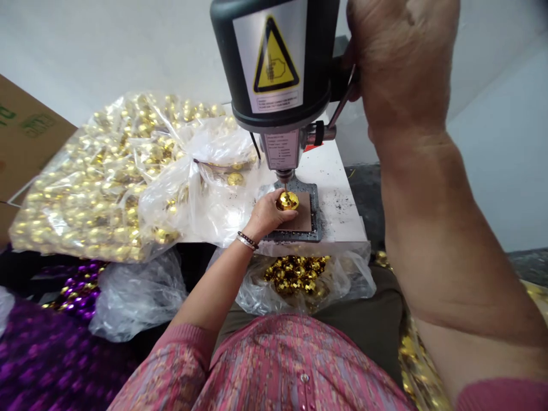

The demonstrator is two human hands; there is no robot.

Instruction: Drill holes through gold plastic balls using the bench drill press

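My left hand grips a shiny gold faceted ball between thumb and fingers. The ball rests on a brown board on the grey base of a bench drill press. Straight above it, the thin drill bit reaches down to the ball's top; whether it has gone in I cannot tell. High at the right, my right hand is raised beside the motor housing, closed at the press's lever. Its fingers are mostly hidden behind the wrist and cut off by the frame's top.
A big clear bag of gold balls covers the table's left side. In my lap lies an open plastic bag with several gold balls. Purple bagged balls are at lower left, near a cardboard box. Dark shavings dot the white table.
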